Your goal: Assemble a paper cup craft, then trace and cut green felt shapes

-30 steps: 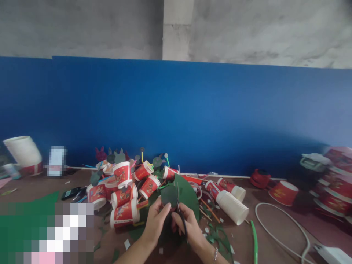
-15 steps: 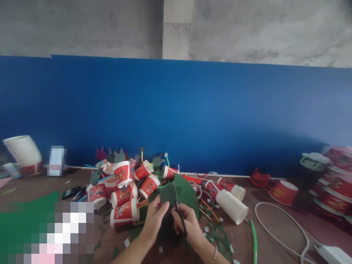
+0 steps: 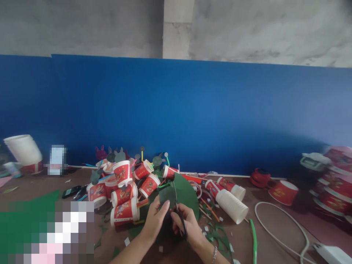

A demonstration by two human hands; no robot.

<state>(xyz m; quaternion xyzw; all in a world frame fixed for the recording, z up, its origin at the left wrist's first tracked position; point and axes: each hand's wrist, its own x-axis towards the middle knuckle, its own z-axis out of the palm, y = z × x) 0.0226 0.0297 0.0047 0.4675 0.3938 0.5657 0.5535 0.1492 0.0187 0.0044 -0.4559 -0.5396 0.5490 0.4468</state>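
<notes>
My left hand (image 3: 155, 218) pinches a small dark green piece of paper (image 3: 167, 194) between thumb and fingers. My right hand (image 3: 188, 222) is closed round the black handles of a pair of scissors (image 3: 183, 223). The blades point away from me, along the right edge of the piece; whether they are parted I cannot tell. Behind and under both hands lies a large rounded sheet of green paper (image 3: 188, 192). Just left of my left hand, red printed paper cups (image 3: 125, 212) are heaped, some with straws and paper animal heads (image 3: 120, 155).
Nested white-and-red cups (image 3: 233, 207) lie on their side at right, near a green straw (image 3: 253, 242). A white cable (image 3: 283, 212) loops beyond them. Green paper scraps (image 3: 220, 236) litter the brown table. A red tape dispenser (image 3: 260, 178) stands by the blue panel (image 3: 176, 117).
The green piece has shifted slightly down in my left hand's grip. My right hand and the scissors stay nearly in place, and the things around are unmoved.
</notes>
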